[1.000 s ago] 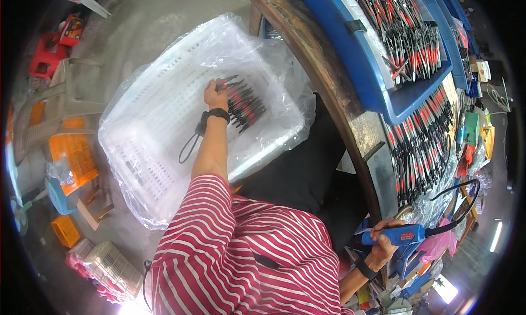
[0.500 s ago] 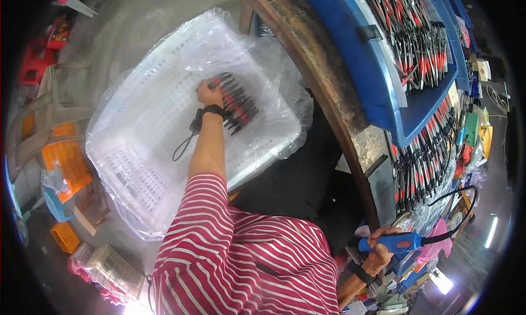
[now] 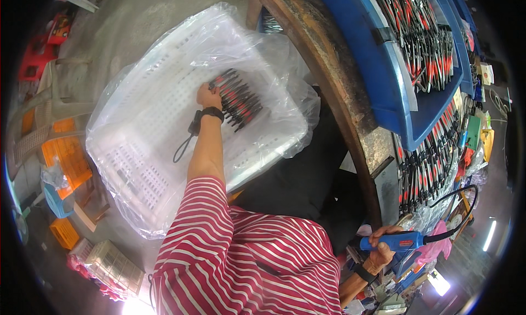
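Note:
My left hand [image 3: 208,95] is down inside a white plastic basket [image 3: 118,134] lined with clear film. Its fingers are curled at the left end of a row of slim black-and-red hand tools [image 3: 239,100], which lie side by side on the basket's bottom. A dark bit shows at the fingertips; what it belongs to is unclear. At the lower right, my right hand [image 3: 382,249] is wrapped round a blue electric screwdriver [image 3: 399,241] with a black cord running off to the right. Both wrists wear dark bands.
A worn wooden workbench [image 3: 329,68] curves along the right of the basket. On it stands a blue tray [image 3: 392,106] heaped with more black-and-red tools, and another row of tools [image 3: 430,161] lies nearer me. Plastic chairs [image 3: 38,123] and an orange crate [image 3: 68,156] stand at the left.
The view has shifted slightly. My left hand has drawn back a little to the left from the row of tools. My right hand keeps its hold on the electric screwdriver.

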The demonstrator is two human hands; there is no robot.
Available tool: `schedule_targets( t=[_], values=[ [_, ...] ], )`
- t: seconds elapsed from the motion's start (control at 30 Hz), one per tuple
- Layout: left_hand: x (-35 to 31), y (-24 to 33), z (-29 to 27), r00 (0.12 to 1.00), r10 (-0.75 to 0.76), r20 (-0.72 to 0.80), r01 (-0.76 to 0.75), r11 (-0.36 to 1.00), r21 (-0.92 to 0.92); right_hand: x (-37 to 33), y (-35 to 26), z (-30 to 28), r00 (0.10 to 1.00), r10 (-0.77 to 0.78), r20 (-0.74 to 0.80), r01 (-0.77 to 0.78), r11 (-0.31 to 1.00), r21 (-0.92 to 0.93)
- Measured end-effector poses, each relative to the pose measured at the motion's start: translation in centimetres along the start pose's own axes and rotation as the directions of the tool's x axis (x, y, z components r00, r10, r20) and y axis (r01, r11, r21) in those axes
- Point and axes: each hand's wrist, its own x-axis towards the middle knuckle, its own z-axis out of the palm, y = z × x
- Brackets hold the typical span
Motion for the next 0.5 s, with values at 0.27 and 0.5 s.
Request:
schedule_targets(
  t=[0.27,0.5],
  values=[
    [1.1,0.7,-1.5,0.977,0.151,0.152,-0.212,0.783,0.585,0.2,-0.1,0.1,1.000,-0.014,0.007,0.014,1.000,0.008],
    [0.8,-1.0,-2.1,0.749,0.651,0.123,-0.443,0.354,0.824,0.2,-0.2,0.3,1.000,-0.006,0.028,0.005,1.000,0.011]
  ],
)
